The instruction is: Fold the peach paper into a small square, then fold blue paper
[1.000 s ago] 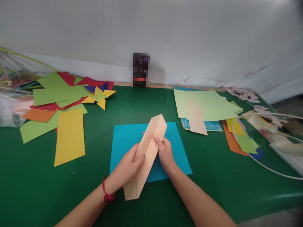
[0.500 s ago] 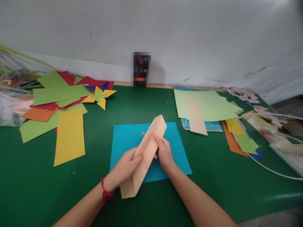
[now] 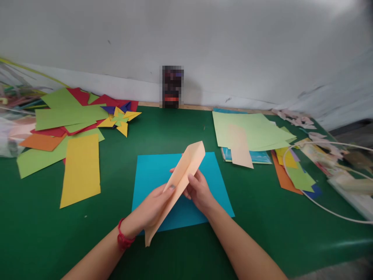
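Observation:
A peach sheet of paper (image 3: 182,171), creased lengthwise with its sides raised, is held aslant above a blue sheet (image 3: 151,171). My left hand (image 3: 157,202) grips its lower left part, thumb on the inner face and the other fingers mostly hidden behind. On the right edge, my right hand (image 3: 199,190) is closed around the paper, thumb in front and fingers underneath. The blue sheet lies flat on the green table (image 3: 180,126) beneath both hands.
At left lie a yellow sheet (image 3: 81,167), green sheets (image 3: 70,116) and a folded paper star (image 3: 119,118). Pale green sheets (image 3: 256,130) lie at back right, near a white loop of cord (image 3: 320,214). A blurred-out dark object (image 3: 172,85) stands against the wall.
The peach paper has turned and its sides have come closer together, so it looks narrower. My right hand has shifted slightly down along its edge. The whole view has moved a little.

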A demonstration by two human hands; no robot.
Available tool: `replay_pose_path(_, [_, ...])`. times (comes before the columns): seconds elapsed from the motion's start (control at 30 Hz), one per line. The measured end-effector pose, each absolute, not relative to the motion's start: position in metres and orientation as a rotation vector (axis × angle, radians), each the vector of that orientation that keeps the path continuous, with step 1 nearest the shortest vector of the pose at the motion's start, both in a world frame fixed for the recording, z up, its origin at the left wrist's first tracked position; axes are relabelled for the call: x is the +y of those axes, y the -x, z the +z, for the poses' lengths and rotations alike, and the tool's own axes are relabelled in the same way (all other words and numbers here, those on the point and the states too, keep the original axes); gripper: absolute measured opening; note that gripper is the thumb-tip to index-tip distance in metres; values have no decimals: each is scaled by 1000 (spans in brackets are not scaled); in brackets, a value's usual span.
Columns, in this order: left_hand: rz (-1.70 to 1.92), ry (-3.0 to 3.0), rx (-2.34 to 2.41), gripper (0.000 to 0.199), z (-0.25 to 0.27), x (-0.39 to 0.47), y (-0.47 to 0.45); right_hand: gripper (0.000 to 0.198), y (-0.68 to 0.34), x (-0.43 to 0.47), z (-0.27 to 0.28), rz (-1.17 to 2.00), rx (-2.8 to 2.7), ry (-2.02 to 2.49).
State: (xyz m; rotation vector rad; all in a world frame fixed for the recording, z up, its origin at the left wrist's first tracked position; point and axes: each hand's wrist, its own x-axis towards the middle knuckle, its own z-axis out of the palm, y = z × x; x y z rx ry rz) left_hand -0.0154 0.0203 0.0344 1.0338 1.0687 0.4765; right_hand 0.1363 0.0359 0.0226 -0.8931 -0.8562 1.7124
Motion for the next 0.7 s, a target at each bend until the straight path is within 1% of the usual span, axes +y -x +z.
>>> replay_pose_path(0.2, [399,-912,925,41,41,23,19,57,-143,37,28,1819,-931,758])
replay_pose_path(0.3, [387,-898,791,38,46,23,19,62,-143,37,27,1831,-952,710])
replay_pose_path(0.37, [383,-921,722,40,46,22,19,58,-143,36,26,1851,-968,724])
replay_pose_path(0.47, [357,-971,684,52,42,20,20,34,-142,36,25,1880,-956,814])
replay_pose_path(0.53, [355,-969,691,52,40,19,19,21,-141,36,24,1866,-911,877])
replay_pose_path(0.63, [393,-906,723,42,40,20,16,21,-140,38,25,1797,-856,984])
replay_pose_path(0.7, [391,-873,739,42,41,21,14,25,-141,39,27,1761,-860,1052])
